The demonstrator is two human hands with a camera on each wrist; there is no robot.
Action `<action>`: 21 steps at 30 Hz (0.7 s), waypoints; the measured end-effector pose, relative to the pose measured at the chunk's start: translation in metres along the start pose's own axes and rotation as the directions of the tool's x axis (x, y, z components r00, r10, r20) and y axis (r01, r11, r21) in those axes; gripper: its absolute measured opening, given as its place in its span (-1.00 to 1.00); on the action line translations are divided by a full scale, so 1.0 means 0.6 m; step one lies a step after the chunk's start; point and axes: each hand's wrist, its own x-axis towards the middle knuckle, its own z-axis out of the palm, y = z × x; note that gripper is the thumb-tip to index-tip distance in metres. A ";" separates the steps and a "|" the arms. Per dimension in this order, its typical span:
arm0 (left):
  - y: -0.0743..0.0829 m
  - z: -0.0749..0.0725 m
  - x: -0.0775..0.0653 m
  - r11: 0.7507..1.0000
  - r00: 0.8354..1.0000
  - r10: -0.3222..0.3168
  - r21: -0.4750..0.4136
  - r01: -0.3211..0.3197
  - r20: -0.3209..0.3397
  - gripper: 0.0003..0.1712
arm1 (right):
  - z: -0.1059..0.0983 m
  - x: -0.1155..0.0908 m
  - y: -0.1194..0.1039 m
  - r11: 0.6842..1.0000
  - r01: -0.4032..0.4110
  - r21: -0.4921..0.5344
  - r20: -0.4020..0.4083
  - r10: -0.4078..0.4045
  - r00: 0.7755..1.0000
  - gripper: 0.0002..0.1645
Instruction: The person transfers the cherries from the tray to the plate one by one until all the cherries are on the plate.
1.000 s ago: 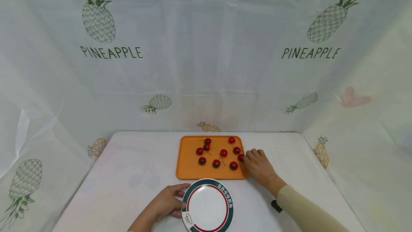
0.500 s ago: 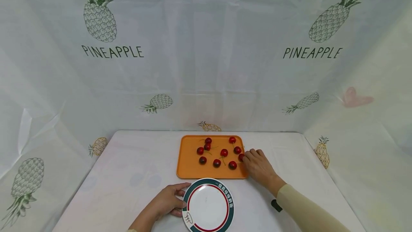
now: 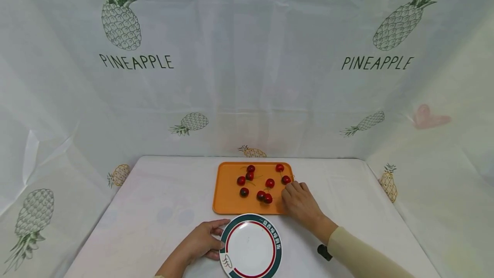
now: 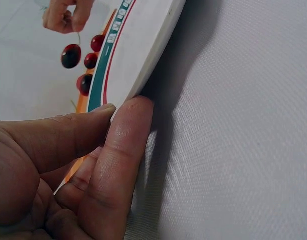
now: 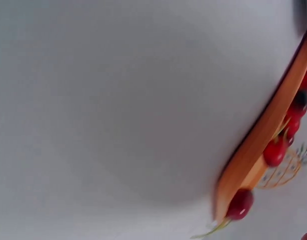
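My left hand (image 3: pixel 202 240) pinches the left rim of a white plate (image 3: pixel 251 249) with a green and red border. In the left wrist view the thumb lies on top of the rim and a finger beneath, the edge tilted off the cloth. My right hand (image 3: pixel 302 205) is over the right front part of an orange tray (image 3: pixel 224 205) of cherries, fingers curled. Its fingertips pinch a stem in the left wrist view, where a dark red cherry (image 4: pixel 71 56) hangs below them. Several more cherries (image 3: pixel 269 182) lie on the tray.
A white cloth (image 3: pixel 143 235) covers the table. Pale curtains (image 3: pixel 247 76) printed with pineapples stand behind and at both sides. The tray lies just beyond the plate. A black device (image 3: pixel 324 252) shows at my right wrist.
My right hand has moved left over the tray, and the front right cherry has shifted left beside another. The cherry near my fingertips is now hidden behind the hand. My left hand stays put.
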 end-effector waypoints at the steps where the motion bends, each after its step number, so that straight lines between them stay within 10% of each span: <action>1: 0.000 0.000 0.000 1.000 1.000 0.001 -0.003 -0.001 0.001 -0.19 | -0.003 0.001 -0.006 1.000 0.003 0.004 -0.006 -0.003 1.000 -0.65; 21: 0.002 0.003 0.003 0.999 1.000 -0.026 0.034 0.027 -0.015 -0.20 | -0.039 0.005 -0.129 0.981 0.141 0.129 -0.017 -0.140 0.990 -0.75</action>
